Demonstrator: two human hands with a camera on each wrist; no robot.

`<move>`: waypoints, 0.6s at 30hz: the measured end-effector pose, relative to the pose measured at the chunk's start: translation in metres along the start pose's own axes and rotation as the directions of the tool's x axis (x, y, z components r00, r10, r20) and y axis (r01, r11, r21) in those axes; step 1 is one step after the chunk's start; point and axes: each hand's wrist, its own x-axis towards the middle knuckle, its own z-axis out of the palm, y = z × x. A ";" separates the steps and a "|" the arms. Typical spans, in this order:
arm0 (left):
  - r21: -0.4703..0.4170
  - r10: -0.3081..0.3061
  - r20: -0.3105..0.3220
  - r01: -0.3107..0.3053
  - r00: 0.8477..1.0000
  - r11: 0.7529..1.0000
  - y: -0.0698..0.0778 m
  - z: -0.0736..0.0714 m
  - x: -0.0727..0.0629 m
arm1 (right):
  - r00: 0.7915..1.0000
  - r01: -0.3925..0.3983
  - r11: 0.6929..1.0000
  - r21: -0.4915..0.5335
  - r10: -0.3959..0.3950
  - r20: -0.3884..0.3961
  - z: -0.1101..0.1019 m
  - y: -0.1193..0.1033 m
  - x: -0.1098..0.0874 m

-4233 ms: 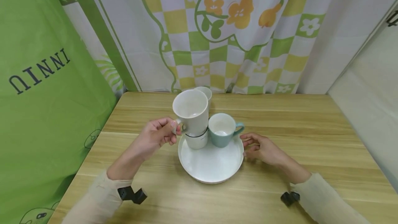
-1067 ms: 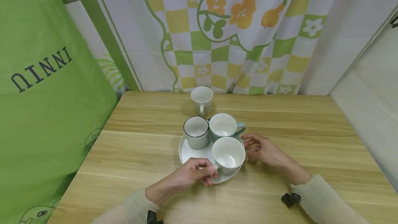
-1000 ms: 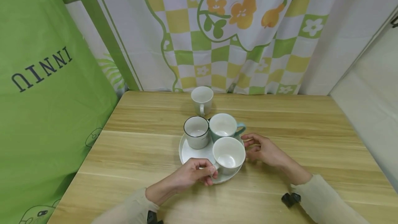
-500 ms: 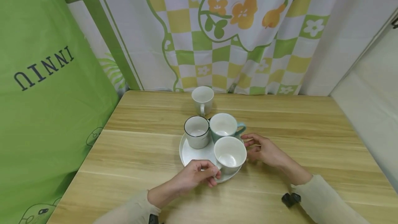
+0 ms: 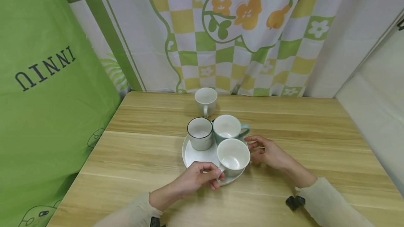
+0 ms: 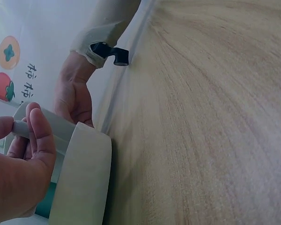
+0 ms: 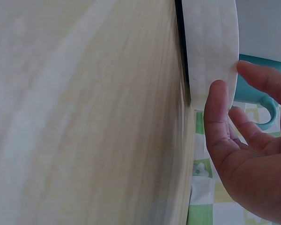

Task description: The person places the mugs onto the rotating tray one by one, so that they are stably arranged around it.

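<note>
My left hand pinches the handle of a white mug, which stands upright over the front right of a round white tray. Also on the tray are a white mug with a black rim, back left, and a light-blue mug, back right, its handle pointing right. The right hand has its fingers loosely bent, fingertips right at the tray's right side. Seen from the right wrist, the fingers lie against the tray's outer wall, below the blue mug.
Behind the tray, another white mug stands on the wooden table, handle toward me. A patterned curtain hangs along the table's back edge, and a green cloth borders the left side.
My left hand has brought the white mug from above the black-rimmed mug forward, right and down to the tray's front right. During the last second it shifts only slightly. The right hand keeps its place.
</note>
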 end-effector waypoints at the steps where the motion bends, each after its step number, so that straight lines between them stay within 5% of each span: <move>1: 0.001 -0.002 0.000 0.002 1.000 1.000 0.000 0.000 0.000 | 1.000 0.000 1.000 0.000 0.000 0.002 0.000 0.000 0.000; 18: 0.053 -0.030 -0.084 0.035 0.996 0.998 0.007 -0.007 -0.004 | 1.000 -0.011 1.000 0.012 0.011 0.009 0.000 -0.001 0.000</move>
